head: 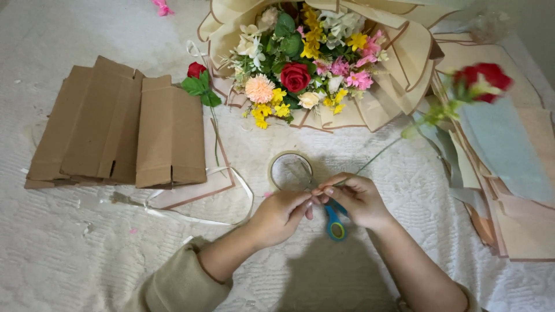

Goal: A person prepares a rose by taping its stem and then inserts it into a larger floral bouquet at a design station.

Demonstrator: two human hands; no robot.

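Note:
My right hand (355,199) pinches the bottom of a thin green stem whose red rose (484,78) sticks up blurred at the upper right. My left hand (281,215) meets it at the fingertips, touching the same stem end. A clear tape roll (290,171) lies just beyond my hands. Blue-handled scissors (335,225) rest under my right hand, mostly hidden. A wrapped bouquet (306,63) of red, pink, yellow and white flowers in cream paper lies at the top centre.
Flattened brown cardboard pieces (115,127) lie at the left, with a single red rose (198,72) on a stem beside them. Stacked sheets of cream and pale blue wrapping paper (509,156) fill the right side. Ribbon strips (191,216) trail across the white quilted surface (75,254).

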